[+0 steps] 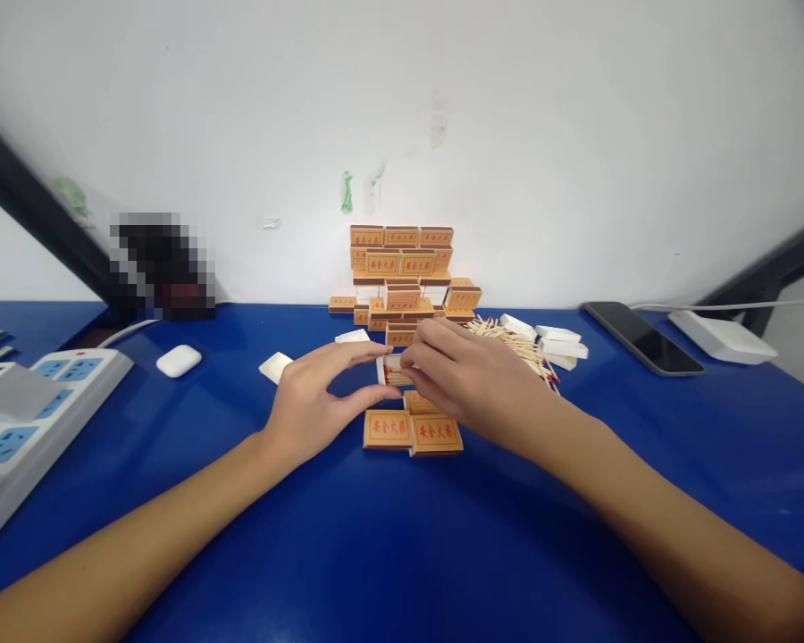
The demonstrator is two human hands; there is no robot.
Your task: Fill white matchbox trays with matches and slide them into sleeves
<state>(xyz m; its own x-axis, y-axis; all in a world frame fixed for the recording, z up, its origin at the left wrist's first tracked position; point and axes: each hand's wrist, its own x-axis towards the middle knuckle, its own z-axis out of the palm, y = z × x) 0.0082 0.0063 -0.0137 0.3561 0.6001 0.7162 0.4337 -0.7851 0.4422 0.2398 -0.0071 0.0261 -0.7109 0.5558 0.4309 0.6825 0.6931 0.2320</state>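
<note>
A white matchbox tray (380,371) holding red-tipped matches (395,375) is in front of me. My left hand (312,384) grips its left part, thumb at the near side and fingers at the far side. Bent over the tray's right end are the closed fingers of my right hand (465,366); whatever is between their tips is hidden. Just nearer to me lie orange matchboxes (387,430) with red lettering, one partly beneath my right hand. Beyond my hands rises a stepped stack of similar matchboxes (402,263) against the wall.
Loose matches (509,344) are heaped right of the stack, beside several white trays (559,335). Farther right lie a phone (643,338) and a white box (722,338). On the left are a white earbud case (179,361), another white tray (274,367) and a power strip (90,379).
</note>
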